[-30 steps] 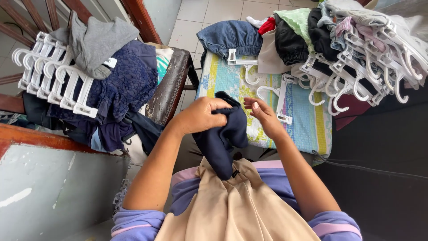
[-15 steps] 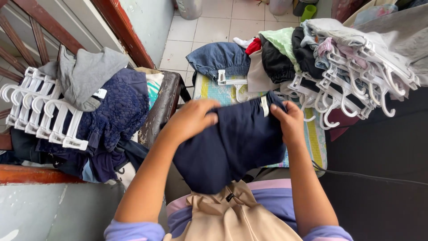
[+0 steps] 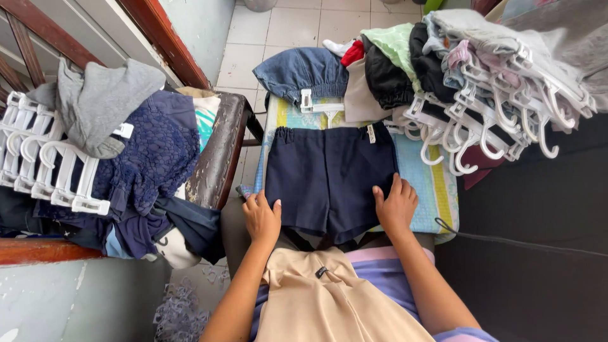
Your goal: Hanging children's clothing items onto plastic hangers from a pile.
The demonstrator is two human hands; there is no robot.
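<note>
Two heaps of clothing flank the work. On the far left, a pile of garments (image 3: 126,158) clipped to white plastic hangers (image 3: 44,171) rests over a worn dark chair (image 3: 218,152): a soft grey knit on top, a navy lace piece with an open, bumpy weave below it, and smooth dark fabrics underneath.

Next comes the left hand (image 3: 262,218), lying flat with fingers spread, pressing the lower left hem of the navy shorts (image 3: 329,177) and grasping nothing. The shorts lie face up and spread smooth on a small table covered with a patterned blue-and-yellow cloth (image 3: 437,183); they look like a plain, matte woven fabric with a gathered elastic waistband at the far edge. By my reading they are laid out and flattened but not yet folded or hung (no hanger is on them). The right hand (image 3: 396,206) is likewise open, palm down on the lower right hem.

Beyond the shorts sits a denim piece (image 3: 297,73) with a white clip hanger. To the right, another pile of hung clothes (image 3: 481,63) in mixed colours fans out, hooks curling downward.
</note>
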